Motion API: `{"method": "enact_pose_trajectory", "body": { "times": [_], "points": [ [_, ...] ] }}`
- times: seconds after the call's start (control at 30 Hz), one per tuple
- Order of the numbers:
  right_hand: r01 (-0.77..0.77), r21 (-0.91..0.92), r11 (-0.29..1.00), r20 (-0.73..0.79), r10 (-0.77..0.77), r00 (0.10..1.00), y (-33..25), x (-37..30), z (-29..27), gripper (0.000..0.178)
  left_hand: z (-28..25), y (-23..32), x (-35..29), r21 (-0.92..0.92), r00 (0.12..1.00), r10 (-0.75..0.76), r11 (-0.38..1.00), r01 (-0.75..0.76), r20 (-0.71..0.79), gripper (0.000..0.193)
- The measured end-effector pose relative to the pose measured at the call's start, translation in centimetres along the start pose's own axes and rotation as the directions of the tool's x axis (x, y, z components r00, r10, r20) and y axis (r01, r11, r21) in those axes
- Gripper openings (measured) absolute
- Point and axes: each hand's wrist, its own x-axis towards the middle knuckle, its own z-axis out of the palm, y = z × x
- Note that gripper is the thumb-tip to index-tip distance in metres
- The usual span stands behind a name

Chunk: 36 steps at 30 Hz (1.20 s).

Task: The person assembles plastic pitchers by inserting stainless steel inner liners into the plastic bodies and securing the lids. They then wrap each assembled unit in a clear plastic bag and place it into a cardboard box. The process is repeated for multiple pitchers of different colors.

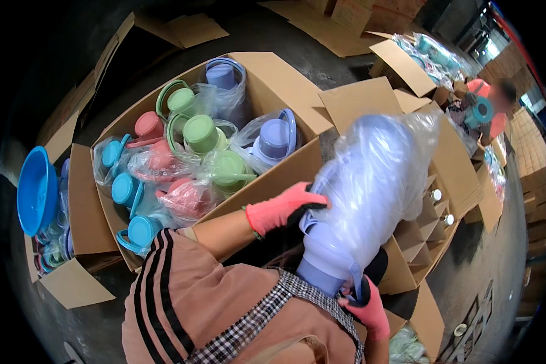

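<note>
A lavender thermos flask lies tilted in front of me, its capped end toward my body and its base pointing away. A clear plastic bag covers most of the body, while the cap end sticks out bare. My left hand, in a pink glove with a black palm, is closed at the flask's left side, by its handle and the bag's edge. Gloved the same way, my right hand grips the flask at the handle beside the cap; some of its fingers are hidden.
An open carton on the left holds several bagged flasks in blue, pink, green and lavender. Behind the held flask, a divided carton contains bottle-like items with white tops. A blue basin sits far left. Another person handles a teal flask at upper right.
</note>
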Motion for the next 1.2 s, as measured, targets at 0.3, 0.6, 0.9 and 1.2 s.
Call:
{"method": "enact_pose_trajectory", "body": {
  "times": [0.3,0.6,0.9,1.2],
  "points": [
    [0.145,0.071,0.987,-0.199,-0.128,0.972,0.9,-1.0,-1.2,0.040,-5.3,-3.6,-2.6,-0.151,0.924,0.356,0.914,-0.375,-0.140,0.010],
    [0.466,0.144,0.873,-0.010,-0.470,0.883,-18.0,18.1,1.4,0.024,-11.7,3.4,-0.2,-0.704,0.868,0.291,0.508,-0.497,-0.403,0.042],
    [0.139,0.558,0.818,0.288,-0.348,0.892,-27.0,31.9,15.1,0.013,-16.7,5.1,0.6,-0.728,0.885,0.266,0.503,-0.466,-0.382,0.054],
    [0.050,0.698,0.714,0.176,-0.238,0.955,-26.7,30.2,17.0,0.017,-11.8,3.1,-0.9,0.104,0.532,0.520,0.773,-0.625,-0.668,0.060]
  ]
}}
